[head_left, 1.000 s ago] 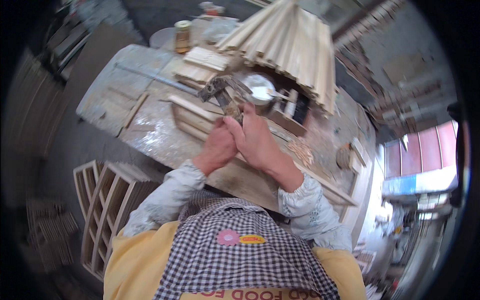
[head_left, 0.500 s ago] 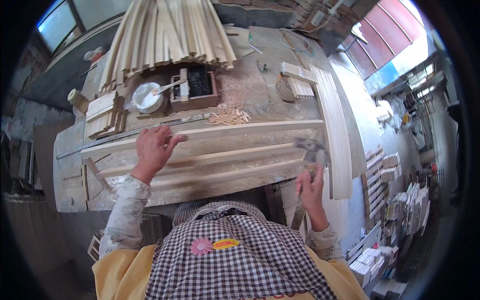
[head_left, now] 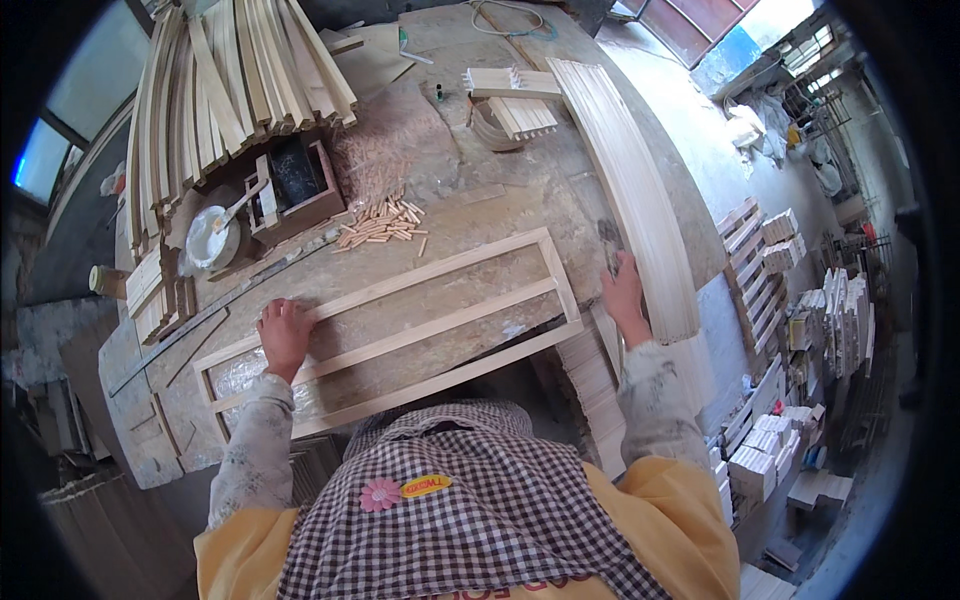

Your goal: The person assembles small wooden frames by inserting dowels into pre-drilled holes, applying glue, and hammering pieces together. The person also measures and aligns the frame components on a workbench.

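Observation:
A pale wooden frame [head_left: 430, 376] with long rails, a middle bar and short end pieces lies slanted across the bench, its near rail close to the front edge. My left hand [head_left: 286, 338] is closed over the far rail toward the left end. Right of the frame, apart from it, my right hand [head_left: 624, 292] grips a hammer [head_left: 609, 236]. The hammer's head is dark and somewhat blurred, and the fingers hide much of the handle. Beyond the far rail lies a pile of small wooden dowels [head_left: 380, 222].
A stack of long pale strips [head_left: 640, 200] lies right of my right hand. At the far left are bundled wooden strips [head_left: 230, 75], a white glue bucket [head_left: 212, 240] and a dark-lined box [head_left: 310, 190]. Short slotted pieces [head_left: 515, 85] rest on a round tub [head_left: 495, 132].
The hammer has moved off the frame's right end, out to its right. The frame now lies more slanted, its right end corners showing. My view has shifted and turned.

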`<action>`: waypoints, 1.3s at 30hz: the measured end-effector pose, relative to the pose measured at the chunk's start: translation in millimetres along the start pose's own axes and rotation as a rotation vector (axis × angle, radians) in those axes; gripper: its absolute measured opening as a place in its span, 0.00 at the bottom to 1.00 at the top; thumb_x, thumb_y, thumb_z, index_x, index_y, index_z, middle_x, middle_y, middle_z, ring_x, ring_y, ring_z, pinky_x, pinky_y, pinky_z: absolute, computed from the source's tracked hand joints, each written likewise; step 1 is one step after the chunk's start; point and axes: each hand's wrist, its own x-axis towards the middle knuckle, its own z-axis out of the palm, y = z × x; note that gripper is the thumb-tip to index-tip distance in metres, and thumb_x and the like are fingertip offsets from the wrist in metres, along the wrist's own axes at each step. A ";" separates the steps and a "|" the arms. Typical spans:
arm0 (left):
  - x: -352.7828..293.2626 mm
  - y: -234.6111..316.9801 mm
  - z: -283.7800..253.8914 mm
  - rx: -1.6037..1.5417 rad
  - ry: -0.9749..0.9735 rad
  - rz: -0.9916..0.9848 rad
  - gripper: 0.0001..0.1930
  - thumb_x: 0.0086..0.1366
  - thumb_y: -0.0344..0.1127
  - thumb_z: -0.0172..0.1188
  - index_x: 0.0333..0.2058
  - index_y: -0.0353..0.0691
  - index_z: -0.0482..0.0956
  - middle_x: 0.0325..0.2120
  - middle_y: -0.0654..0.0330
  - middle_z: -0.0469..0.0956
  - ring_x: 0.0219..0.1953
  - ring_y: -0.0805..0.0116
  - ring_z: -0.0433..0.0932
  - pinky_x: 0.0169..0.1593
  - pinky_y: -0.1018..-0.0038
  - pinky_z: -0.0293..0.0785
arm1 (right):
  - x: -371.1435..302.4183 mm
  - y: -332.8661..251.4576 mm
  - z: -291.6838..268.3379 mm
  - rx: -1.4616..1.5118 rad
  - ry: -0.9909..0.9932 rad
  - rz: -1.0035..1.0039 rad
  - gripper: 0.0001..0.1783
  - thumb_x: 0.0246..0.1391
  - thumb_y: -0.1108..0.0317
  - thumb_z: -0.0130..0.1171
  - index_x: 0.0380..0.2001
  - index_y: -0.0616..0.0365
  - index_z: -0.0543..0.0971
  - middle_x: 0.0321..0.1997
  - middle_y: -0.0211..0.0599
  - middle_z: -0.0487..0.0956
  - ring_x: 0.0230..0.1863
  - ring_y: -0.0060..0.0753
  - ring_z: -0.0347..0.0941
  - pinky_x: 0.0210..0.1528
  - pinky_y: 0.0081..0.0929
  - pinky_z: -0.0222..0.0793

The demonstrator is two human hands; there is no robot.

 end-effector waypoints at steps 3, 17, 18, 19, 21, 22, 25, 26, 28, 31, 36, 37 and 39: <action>-18.6 26.6 0.6 -0.029 0.127 0.188 0.24 0.59 0.44 0.69 0.52 0.43 0.76 0.54 0.53 0.74 0.57 0.49 0.72 0.57 0.52 0.67 | 34.1 2.5 23.9 -0.218 0.123 -0.239 0.29 0.58 0.69 0.63 0.61 0.61 0.70 0.49 0.54 0.78 0.53 0.59 0.74 0.57 0.51 0.69; -84.8 80.3 1.5 -0.141 -0.061 0.392 0.26 0.65 0.31 0.53 0.63 0.51 0.75 0.57 0.55 0.76 0.57 0.51 0.75 0.58 0.55 0.67 | 9.6 -30.3 42.8 -0.129 -0.231 -0.492 0.18 0.61 0.63 0.63 0.53 0.54 0.79 0.40 0.43 0.82 0.41 0.48 0.80 0.44 0.43 0.77; -84.6 78.8 1.8 -0.147 -0.060 0.394 0.26 0.65 0.31 0.53 0.63 0.51 0.75 0.57 0.55 0.76 0.57 0.51 0.75 0.58 0.55 0.67 | 9.0 -21.4 44.2 -0.016 -0.231 -0.398 0.19 0.59 0.62 0.66 0.51 0.57 0.79 0.39 0.44 0.83 0.39 0.48 0.81 0.44 0.42 0.77; -84.8 78.3 2.6 -0.152 -0.059 0.396 0.26 0.64 0.31 0.53 0.63 0.51 0.75 0.57 0.55 0.76 0.57 0.51 0.75 0.58 0.55 0.67 | 6.9 -12.7 46.1 0.096 -0.229 -0.303 0.21 0.57 0.60 0.69 0.49 0.59 0.79 0.38 0.45 0.84 0.37 0.47 0.82 0.43 0.40 0.78; -86.0 79.5 2.2 -0.162 -0.058 0.389 0.26 0.65 0.31 0.53 0.63 0.51 0.76 0.57 0.55 0.76 0.57 0.51 0.75 0.58 0.56 0.67 | -4.6 -3.1 45.5 0.165 -0.327 -0.053 0.18 0.55 0.57 0.73 0.38 0.61 0.81 0.33 0.40 0.83 0.34 0.39 0.79 0.39 0.38 0.75; -86.7 80.1 1.3 -0.165 -0.058 0.384 0.26 0.65 0.31 0.53 0.63 0.51 0.76 0.57 0.55 0.76 0.57 0.51 0.75 0.58 0.56 0.67 | -9.8 -5.3 43.2 0.201 -0.376 0.072 0.19 0.54 0.56 0.74 0.32 0.62 0.81 0.31 0.38 0.82 0.32 0.34 0.78 0.37 0.37 0.74; -85.3 79.4 1.9 -0.163 -0.057 0.387 0.26 0.65 0.31 0.54 0.62 0.52 0.76 0.57 0.55 0.77 0.57 0.52 0.75 0.58 0.57 0.67 | -2.4 8.4 54.3 0.229 -0.414 0.122 0.23 0.46 0.54 0.81 0.30 0.61 0.81 0.26 0.31 0.81 0.24 0.25 0.72 0.28 0.31 0.71; -85.5 78.9 3.2 -0.159 -0.052 0.388 0.26 0.65 0.31 0.54 0.63 0.52 0.76 0.57 0.55 0.77 0.57 0.52 0.75 0.58 0.57 0.67 | 2.6 11.9 55.1 0.250 -0.475 0.206 0.22 0.46 0.54 0.81 0.29 0.60 0.81 0.25 0.31 0.81 0.23 0.25 0.72 0.27 0.31 0.70; -86.6 77.0 6.1 -0.147 -0.036 0.385 0.26 0.66 0.31 0.54 0.63 0.53 0.76 0.57 0.56 0.77 0.57 0.52 0.75 0.57 0.57 0.67 | 15.0 8.1 55.1 0.298 -0.600 0.368 0.21 0.47 0.55 0.80 0.27 0.60 0.81 0.24 0.33 0.81 0.21 0.25 0.72 0.26 0.29 0.70; -86.2 77.6 5.6 -0.162 -0.043 0.393 0.25 0.66 0.31 0.54 0.63 0.53 0.76 0.57 0.56 0.77 0.57 0.52 0.75 0.57 0.57 0.67 | 22.5 8.8 52.5 0.504 -0.690 0.489 0.20 0.46 0.55 0.80 0.27 0.59 0.81 0.22 0.29 0.79 0.18 0.21 0.68 0.21 0.27 0.64; -85.8 76.2 8.3 -0.127 -0.046 0.396 0.26 0.66 0.30 0.53 0.63 0.53 0.76 0.57 0.56 0.77 0.57 0.52 0.75 0.57 0.57 0.67 | 11.1 -0.3 48.8 0.312 -0.577 0.355 0.22 0.47 0.53 0.79 0.24 0.59 0.80 0.21 0.29 0.78 0.19 0.22 0.68 0.22 0.28 0.63; -85.4 76.0 10.1 -0.120 -0.042 0.399 0.26 0.66 0.30 0.53 0.63 0.53 0.76 0.57 0.56 0.77 0.57 0.52 0.75 0.57 0.57 0.67 | 6.6 0.4 47.8 0.251 -0.532 0.300 0.22 0.47 0.52 0.79 0.23 0.59 0.80 0.21 0.29 0.78 0.19 0.22 0.68 0.22 0.28 0.63; -84.3 77.6 11.5 -0.127 -0.044 0.413 0.26 0.66 0.30 0.52 0.63 0.53 0.76 0.57 0.56 0.77 0.57 0.51 0.75 0.57 0.57 0.67 | -9.0 9.3 30.7 0.152 -0.558 0.299 0.23 0.48 0.50 0.78 0.22 0.58 0.81 0.21 0.29 0.78 0.20 0.22 0.69 0.23 0.27 0.64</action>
